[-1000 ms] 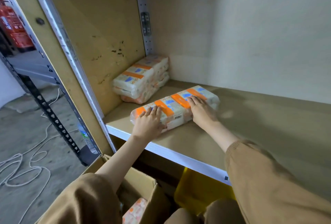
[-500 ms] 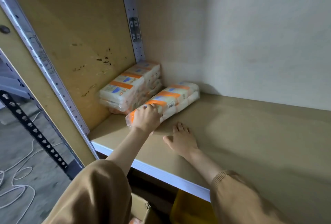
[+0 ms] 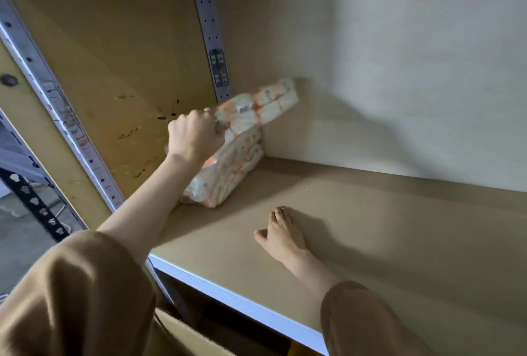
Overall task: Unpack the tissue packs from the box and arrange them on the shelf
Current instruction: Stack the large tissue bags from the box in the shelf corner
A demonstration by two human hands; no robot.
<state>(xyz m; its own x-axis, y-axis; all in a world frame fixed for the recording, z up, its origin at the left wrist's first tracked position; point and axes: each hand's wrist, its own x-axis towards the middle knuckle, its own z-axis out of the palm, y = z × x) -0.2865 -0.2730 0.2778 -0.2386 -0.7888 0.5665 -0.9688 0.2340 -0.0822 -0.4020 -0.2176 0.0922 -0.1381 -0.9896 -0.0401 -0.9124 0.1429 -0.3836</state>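
stacking step: my left hand (image 3: pixel 194 136) grips a tissue pack (image 3: pixel 256 105), tilted over the stack (image 3: pixel 228 179) beneath it; my right hand (image 3: pixel 282 233) rests flat, empty, on the shelf (image 3: pixel 370 227). next i'd level it and set it down.

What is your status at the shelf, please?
Left hand grips tissue pack, tilted above the corner stack. Right hand flat on shelf, empty. Nothing blocking the stack.
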